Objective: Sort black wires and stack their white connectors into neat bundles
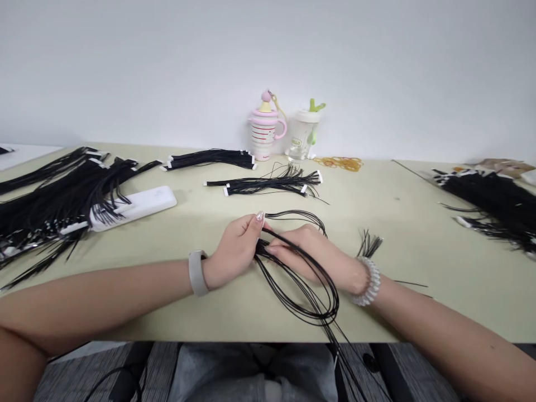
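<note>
A bundle of thin black wires (310, 306) loops between my hands, and its loose ends hang over the table's front edge. My left hand (239, 244) is closed on the bundle, thumb on top. Beside it, my right hand (307, 248) has its fingers wrapped around the same wires, partly hidden behind a loop that crosses in front of it. A smaller loop of wire stands out beyond the hands. Cut-looking wire ends (371, 244) stick out past my right wrist.
Black cable bundles with white connectors (272, 183) lie ahead, with more piled at left (71, 204) and right (494, 201). A white oblong case (153, 202) rests at left. Against the wall stand a striped cup (263, 137) and a clear cup (302, 139), near yellow rubber bands (341, 163).
</note>
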The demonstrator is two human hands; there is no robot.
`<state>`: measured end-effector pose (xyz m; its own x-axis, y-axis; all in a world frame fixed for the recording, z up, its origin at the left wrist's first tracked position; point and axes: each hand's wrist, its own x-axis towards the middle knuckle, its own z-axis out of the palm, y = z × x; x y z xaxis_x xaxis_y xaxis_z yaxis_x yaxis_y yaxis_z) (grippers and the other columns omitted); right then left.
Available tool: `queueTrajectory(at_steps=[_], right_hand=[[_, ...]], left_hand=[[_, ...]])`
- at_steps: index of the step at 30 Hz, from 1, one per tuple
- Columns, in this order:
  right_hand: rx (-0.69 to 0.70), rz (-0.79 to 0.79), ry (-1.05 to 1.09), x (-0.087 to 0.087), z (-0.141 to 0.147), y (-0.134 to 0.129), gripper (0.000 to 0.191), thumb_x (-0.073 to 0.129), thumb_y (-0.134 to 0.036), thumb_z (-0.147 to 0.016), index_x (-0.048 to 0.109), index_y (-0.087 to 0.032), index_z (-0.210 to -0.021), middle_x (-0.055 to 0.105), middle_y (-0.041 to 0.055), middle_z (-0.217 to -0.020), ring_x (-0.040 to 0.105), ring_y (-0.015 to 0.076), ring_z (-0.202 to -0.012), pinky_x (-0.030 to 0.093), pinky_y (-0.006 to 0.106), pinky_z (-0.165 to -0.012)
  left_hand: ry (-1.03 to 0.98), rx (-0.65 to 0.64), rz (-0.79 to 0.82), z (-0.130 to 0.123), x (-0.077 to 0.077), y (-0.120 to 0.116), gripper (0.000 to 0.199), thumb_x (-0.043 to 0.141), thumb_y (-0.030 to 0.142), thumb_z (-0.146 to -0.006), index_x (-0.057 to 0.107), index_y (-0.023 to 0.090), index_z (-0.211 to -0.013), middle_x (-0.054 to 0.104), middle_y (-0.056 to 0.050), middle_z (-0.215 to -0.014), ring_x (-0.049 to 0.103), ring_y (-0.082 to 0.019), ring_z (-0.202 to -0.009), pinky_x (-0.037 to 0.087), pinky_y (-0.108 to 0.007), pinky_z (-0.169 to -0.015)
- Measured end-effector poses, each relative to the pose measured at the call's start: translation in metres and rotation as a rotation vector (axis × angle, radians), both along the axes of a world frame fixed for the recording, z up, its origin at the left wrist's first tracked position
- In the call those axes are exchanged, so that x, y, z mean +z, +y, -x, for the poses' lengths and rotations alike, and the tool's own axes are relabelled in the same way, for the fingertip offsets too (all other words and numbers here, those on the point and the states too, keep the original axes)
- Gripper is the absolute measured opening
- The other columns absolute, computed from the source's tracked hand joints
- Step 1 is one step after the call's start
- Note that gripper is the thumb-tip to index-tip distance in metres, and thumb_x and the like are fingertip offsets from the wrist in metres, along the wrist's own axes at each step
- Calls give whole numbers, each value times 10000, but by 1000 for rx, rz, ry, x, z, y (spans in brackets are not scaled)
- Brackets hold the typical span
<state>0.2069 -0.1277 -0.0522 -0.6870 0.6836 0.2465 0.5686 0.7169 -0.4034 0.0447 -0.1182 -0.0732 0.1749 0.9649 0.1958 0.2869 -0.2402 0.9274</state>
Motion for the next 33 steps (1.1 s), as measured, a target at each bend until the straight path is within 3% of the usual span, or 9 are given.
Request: queueTrajectory(at_steps=[4,13,19,25,28,30,33], right_hand=[[13,-112,-33,-5,1,1,227,344,-259,-882,519,-155,-782,507,-5,-629,389,82,-515,328,217,-544],[4,-156,-107,-3,-2,2,262,315,-282,-907,545,-157,-888,580,7,-671,462,84,-509,344,217,-546],[-36,-235,-167,-9,-3,4,264,335,-305,-906,542,-145,-940,608,36,-703,522,106,-569,345,233,-567],[-32,-213,-191,12,-23,15,216,444,-249,-852,602,-148,-746,586,41,-684,514,109,-609,370,239,-583],[-225,-291,-58,27,-42,25,133,557,-233,-775,659,-177,-711,598,35,-664,518,119,-604,392,261,-583],[-413,-310,114,34,-55,32,95,587,-223,-742,674,-191,-724,555,2,-543,493,111,-522,387,268,-537],[-582,-169,650,43,-71,43,82,601,-160,-704,659,-176,-761,572,-4,-580,530,110,-548,417,267,-529]], left_hand=[[0,-11,16,0,0,0,434,340,480,-841,609,150,-758,510,6,-559,448,-115,-533,363,-223,-517],[-114,-13,224,-2,2,-1,439,398,568,-774,571,165,-794,402,43,-457,394,-98,-386,380,-215,-357],[-120,-1,181,-1,-1,1,399,414,534,-783,559,163,-752,421,34,-517,411,-91,-431,367,-200,-379],[-132,13,197,0,-3,3,400,433,538,-773,538,160,-696,453,31,-497,389,-87,-404,333,-206,-364],[-163,13,227,0,-8,5,414,430,564,-761,538,166,-719,472,25,-517,399,-93,-400,341,-215,-353],[-171,14,235,1,-12,7,423,423,574,-758,541,169,-726,483,19,-526,405,-95,-397,348,-220,-352],[-181,17,241,1,-14,7,436,418,582,-757,551,169,-721,486,16,-526,412,-96,-399,346,-219,-352]])
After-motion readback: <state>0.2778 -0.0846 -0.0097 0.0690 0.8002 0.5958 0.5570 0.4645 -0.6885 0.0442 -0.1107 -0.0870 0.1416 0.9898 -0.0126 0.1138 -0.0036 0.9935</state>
